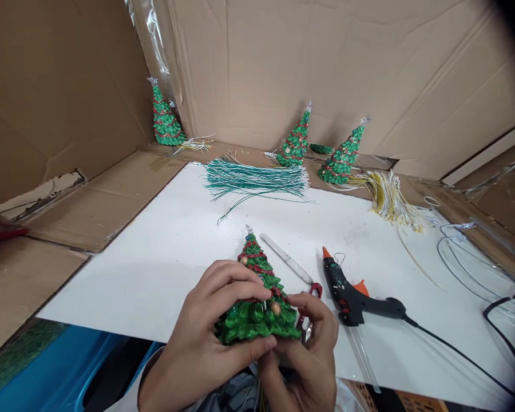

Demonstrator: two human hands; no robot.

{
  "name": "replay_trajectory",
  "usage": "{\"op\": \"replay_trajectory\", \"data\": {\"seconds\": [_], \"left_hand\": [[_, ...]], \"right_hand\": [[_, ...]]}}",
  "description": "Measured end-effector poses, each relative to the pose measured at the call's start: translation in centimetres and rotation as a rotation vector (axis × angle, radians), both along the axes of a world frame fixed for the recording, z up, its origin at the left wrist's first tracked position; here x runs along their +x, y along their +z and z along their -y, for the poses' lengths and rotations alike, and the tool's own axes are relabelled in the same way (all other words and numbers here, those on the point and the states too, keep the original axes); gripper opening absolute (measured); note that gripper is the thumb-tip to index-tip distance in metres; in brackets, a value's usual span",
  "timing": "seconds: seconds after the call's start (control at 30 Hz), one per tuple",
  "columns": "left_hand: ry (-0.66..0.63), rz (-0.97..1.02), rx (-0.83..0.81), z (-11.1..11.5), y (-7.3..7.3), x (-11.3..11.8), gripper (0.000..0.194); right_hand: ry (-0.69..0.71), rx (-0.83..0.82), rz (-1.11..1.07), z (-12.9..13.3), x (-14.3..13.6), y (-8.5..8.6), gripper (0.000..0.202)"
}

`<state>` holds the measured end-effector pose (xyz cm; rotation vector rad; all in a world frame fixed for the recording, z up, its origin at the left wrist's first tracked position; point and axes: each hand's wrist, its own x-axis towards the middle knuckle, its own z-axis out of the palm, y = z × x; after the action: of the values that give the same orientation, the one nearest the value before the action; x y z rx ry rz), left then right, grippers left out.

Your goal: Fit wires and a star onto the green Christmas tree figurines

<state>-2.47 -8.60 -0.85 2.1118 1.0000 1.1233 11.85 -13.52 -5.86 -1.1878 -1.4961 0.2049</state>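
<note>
Close to me, over the front of the white board, I have a small green Christmas tree figurine (257, 320) with red garlands, gold balls and a pale tip. My left hand (214, 315) wraps its left side, fingers across the front and thumb along the base. On the lower right edge my right hand (306, 355) grips it, index finger by a gold ball and thumb under the base. Thin wires hang below, partly hidden by my hands. Just behind the tree lie a white pen-like stick (286, 257) and red-handled scissors (316, 289), their blades partly covered.
A black glue gun (347, 294) with orange nozzle lies right, its cord trailing off. Green wires (257, 178) and yellow-white wires (392, 200) lie at the back. Several similar trees (166, 120) stand along the cardboard wall (326, 57). A blue bin (47, 366) sits below left.
</note>
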Motion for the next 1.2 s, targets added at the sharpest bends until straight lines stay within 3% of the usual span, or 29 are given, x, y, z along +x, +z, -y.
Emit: {"op": "replay_trajectory", "data": {"seconds": [0.2,0.4,0.57,0.7,0.83,0.9,1.03,1.2], "left_hand": [[0.015,0.012,0.027,0.1,0.1,0.1,0.035],[0.024,0.017,0.046,0.2,-0.3,0.1,0.035],[0.024,0.024,0.054,0.2,-0.3,0.1,0.035],[0.020,0.019,0.053,0.1,-0.1,0.1,0.036],[0.021,0.010,0.057,0.1,-0.1,0.0,0.035],[0.020,0.009,0.054,0.0,-0.1,0.0,0.035],[0.030,0.016,0.058,-0.1,-0.2,0.1,0.036],[0.033,0.030,0.032,0.0,-0.4,0.1,0.037]], "right_hand": [[-0.036,0.064,0.069,1.1,2.2,-0.5,0.014],[-0.345,-0.003,0.247,1.4,6.6,-2.0,0.014],[-0.486,0.014,0.518,1.1,9.5,-1.1,0.024],[-0.361,-0.140,0.681,1.0,12.3,0.0,0.046],[-0.203,-0.216,0.834,0.6,15.6,0.1,0.049],[-0.210,-0.234,0.896,0.0,16.7,-0.3,0.050],[-0.199,-0.277,0.991,-1.5,17.6,-1.2,0.055],[-0.163,-0.301,0.956,-3.3,17.3,-1.5,0.051]]}}
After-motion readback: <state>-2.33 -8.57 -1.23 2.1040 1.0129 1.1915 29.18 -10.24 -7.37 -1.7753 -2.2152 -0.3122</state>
